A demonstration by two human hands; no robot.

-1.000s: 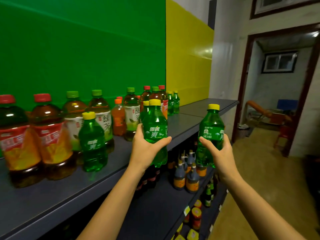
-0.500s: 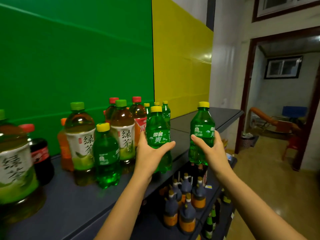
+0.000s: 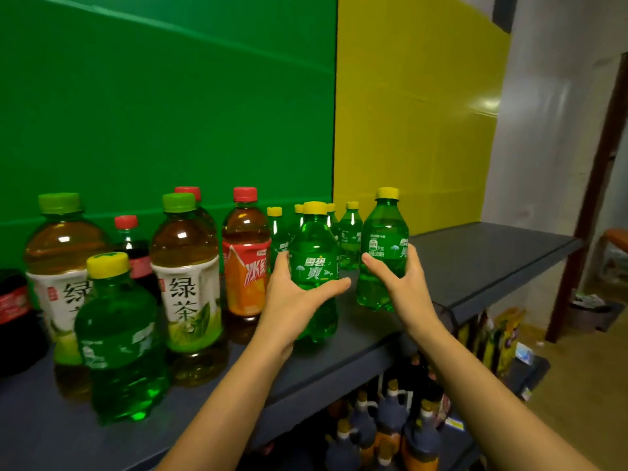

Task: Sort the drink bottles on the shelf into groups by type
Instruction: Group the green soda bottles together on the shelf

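Observation:
My left hand grips a small green soda bottle with a yellow cap above the dark shelf. My right hand grips a second green soda bottle just to its right. Behind them stands a cluster of several more green soda bottles. To the left stand green tea bottles with green caps, a red-capped iced tea bottle and a cola bottle. Another green soda bottle stands near the front left.
A green and yellow panel backs the shelf. The shelf's right part is bare. Lower shelves hold dark sauce bottles and yellow packets. A doorway and tiled floor lie to the right.
Both hands carried their soda bottles along the shelf towards the cluster of green sodas at the back. The view moved right and closer; the left iced tea bottles left the frame.

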